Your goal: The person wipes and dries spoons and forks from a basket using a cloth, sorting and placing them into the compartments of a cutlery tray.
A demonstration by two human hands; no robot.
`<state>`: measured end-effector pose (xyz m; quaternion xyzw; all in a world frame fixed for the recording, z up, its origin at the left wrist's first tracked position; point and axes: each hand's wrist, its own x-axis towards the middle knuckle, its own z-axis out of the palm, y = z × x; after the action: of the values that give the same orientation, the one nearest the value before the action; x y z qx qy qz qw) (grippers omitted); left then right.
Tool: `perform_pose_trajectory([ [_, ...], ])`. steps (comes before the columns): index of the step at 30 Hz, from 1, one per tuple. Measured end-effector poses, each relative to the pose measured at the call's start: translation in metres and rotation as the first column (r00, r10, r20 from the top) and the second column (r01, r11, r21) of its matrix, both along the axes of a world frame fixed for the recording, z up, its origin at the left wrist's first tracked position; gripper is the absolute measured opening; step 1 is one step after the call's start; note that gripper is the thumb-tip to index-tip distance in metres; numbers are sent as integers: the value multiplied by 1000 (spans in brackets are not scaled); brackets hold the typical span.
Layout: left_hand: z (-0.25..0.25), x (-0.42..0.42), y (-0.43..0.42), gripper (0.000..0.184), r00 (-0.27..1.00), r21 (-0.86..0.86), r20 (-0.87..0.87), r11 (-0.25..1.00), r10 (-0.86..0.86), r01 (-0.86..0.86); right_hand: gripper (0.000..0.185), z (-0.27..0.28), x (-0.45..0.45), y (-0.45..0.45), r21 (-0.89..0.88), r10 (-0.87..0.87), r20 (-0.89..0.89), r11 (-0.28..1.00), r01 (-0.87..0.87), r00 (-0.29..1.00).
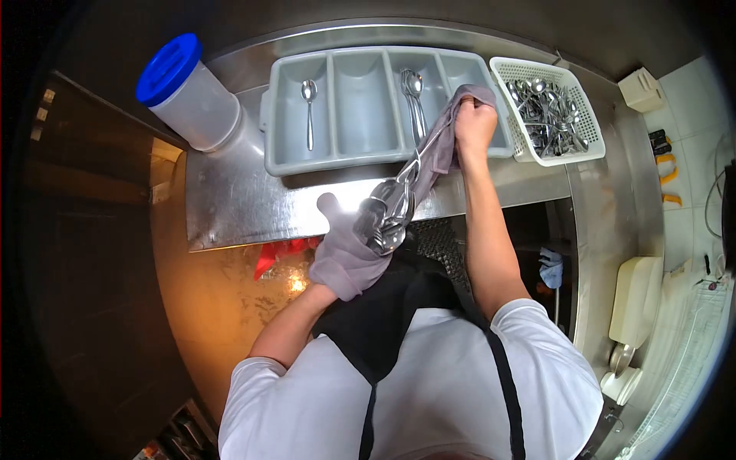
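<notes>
My left hand (323, 294), mostly covered by a grey cloth (345, 261), is closed around a bunch of forks and spoons (389, 218). Their heads point toward my body. My right hand (475, 126) grips another part of the cloth in a fist over the tray's right side; whether a handle is inside that cloth, I cannot tell. Just beyond my hands lies a grey cutlery tray (333, 164) with several compartments. One spoon (309, 93) rests in the leftmost compartment, and a few spoons (413, 86) lie together in the third. The rightmost is partly hidden by the cloth and hand.
A white perforated basket (573, 159) full of mixed cutlery (546, 115) stands right of the tray. At left is a translucent container (195, 107) with a blue lid (170, 69). All stand on a steel counter (222, 199), whose front edge is near my body.
</notes>
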<state>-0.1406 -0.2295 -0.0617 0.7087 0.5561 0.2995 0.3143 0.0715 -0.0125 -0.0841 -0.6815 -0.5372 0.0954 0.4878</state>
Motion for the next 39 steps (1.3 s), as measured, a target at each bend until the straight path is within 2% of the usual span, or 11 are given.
perform_pose_trajectory([
  [1,11,0,-1,27,1000,-39,17,999,26,-25,24,10,-6,-5,-72,95,-544,985,-159,834],
  [2,4,1,-2,28,987,-91,151,995,54,-40,23,12,-6,-13,-65,166,-740,947,-315,652],
  [5,-20,-1,1,31,975,-95,219,995,38,-18,19,11,-4,-29,184,265,-962,795,-578,59],
  [12,2,-8,3,30,989,125,-151,992,-1,20,21,-12,10,-70,-27,277,-885,770,-637,373],
  [15,-36,-11,12,32,992,-111,126,994,-4,18,17,-37,-42,-96,129,211,-913,961,-243,349],
  [19,-41,-3,9,33,899,-222,427,975,98,-1,13,-30,-74,-94,297,224,-809,954,49,544],
  [23,-39,1,2,35,849,-247,513,969,130,1,17,-24,-72,-87,241,186,-617,970,-41,764],
  [27,-30,-18,2,36,853,-238,510,971,114,12,18,2,-57,-90,404,407,-913,901,-159,-13],
  [31,-25,-34,-4,38,894,-222,441,975,85,17,22,-25,-37,-84,284,688,-643,623,-729,337],
  [35,-17,-37,-10,39,937,-171,348,985,37,25,28,7,-22,-77,77,853,80,511,-856,516],
  [39,0,-34,-16,41,974,-70,222,996,-34,50,29,8,3,-78,4,899,-283,348,-937,333],
])
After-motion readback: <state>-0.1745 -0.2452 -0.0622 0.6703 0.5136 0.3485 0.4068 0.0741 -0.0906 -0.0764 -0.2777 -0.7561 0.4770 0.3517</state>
